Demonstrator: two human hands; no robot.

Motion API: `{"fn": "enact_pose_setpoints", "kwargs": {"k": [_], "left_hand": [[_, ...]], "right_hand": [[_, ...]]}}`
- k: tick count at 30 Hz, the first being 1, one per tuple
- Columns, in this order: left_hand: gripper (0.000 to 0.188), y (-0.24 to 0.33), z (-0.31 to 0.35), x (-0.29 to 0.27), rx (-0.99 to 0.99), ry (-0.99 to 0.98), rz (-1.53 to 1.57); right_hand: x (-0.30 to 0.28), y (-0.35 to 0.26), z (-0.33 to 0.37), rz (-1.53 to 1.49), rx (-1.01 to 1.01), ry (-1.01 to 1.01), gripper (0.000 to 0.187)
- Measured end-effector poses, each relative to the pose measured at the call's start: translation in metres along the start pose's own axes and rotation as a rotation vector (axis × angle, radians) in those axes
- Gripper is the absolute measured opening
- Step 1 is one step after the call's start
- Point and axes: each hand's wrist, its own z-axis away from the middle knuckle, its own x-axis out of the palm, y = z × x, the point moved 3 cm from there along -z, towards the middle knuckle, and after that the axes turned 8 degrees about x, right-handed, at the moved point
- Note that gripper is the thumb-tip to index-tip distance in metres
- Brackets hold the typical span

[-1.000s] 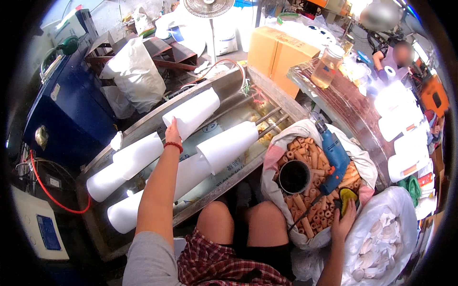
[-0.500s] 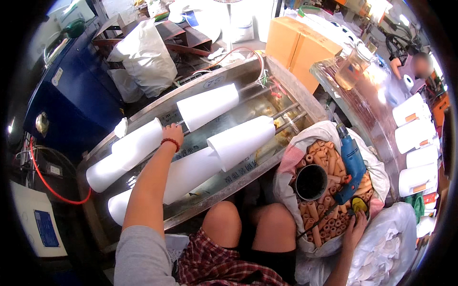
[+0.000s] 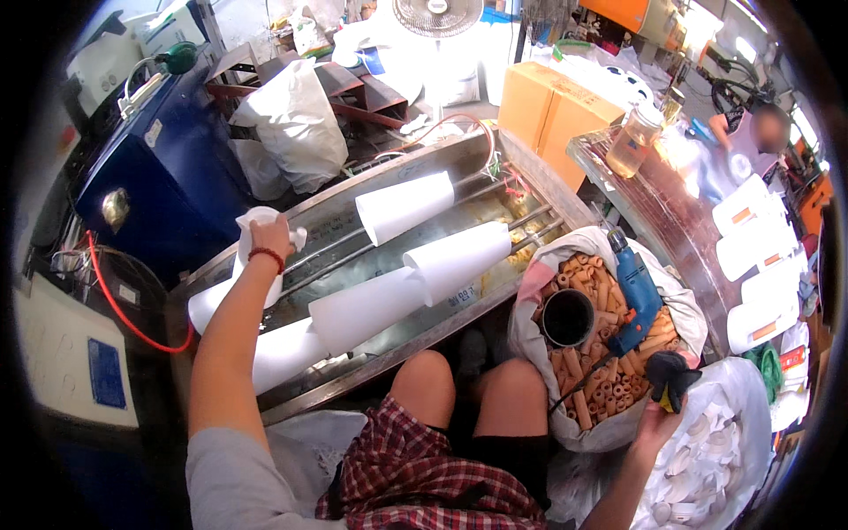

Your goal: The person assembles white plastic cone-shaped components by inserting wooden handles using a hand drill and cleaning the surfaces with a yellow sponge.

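My left hand is closed around a crumpled white piece, which looks like a cloth, at the far left side of the trough. Beneath that hand and forearm, white tapered cylinders are partly hidden. Another white tapered cylinder lies on metal rods, and a nearer row of overlapping white cylinders rests on the near rods. My right hand grips a black and yellow object, kind unclear, beside the sack of short brown tubes.
A blue power drill and a dark round container sit on the brown tubes. The trough's metal near edge runs before my knees. Right of the sack is a plastic bag of white pieces. Another person is at the far right.
My left hand has moved left from a rod to the white piece. My right hand has lifted the black and yellow object and turned its black side into view. The whole view has shifted slightly.
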Motion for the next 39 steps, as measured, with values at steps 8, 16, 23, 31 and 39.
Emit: {"fn": "enact_pose_setpoints", "kwargs": {"k": [8, 16, 23, 31, 39], "left_hand": [[0.051, -0.042, 0.114, -0.085, -0.203, 0.512, 0.291], [0.059, 0.006, 0.199, -0.090, -0.341, 0.639, 0.888], [0.042, 0.031, 0.233, -0.057, -0.196, 1.025, 1.956], [0.057, 0.038, 0.263, -0.064, -0.296, 0.890, 1.646], [0.049, 0.025, 0.292, -0.067, 0.192, 1.049, 0.826]], "right_hand": [[0.194, 0.090, 0.061, -0.082, 0.274, -0.379, 0.044], [0.425, 0.230, 0.198, 0.437, 0.209, -0.920, 0.031], [0.464, 0.290, 0.311, 0.673, -0.869, -1.350, 0.057], [0.445, 0.287, 0.264, 1.118, -1.049, -1.303, 0.063], [0.500, 0.308, 0.250, 1.150, -0.569, -1.859, 0.036]]}}
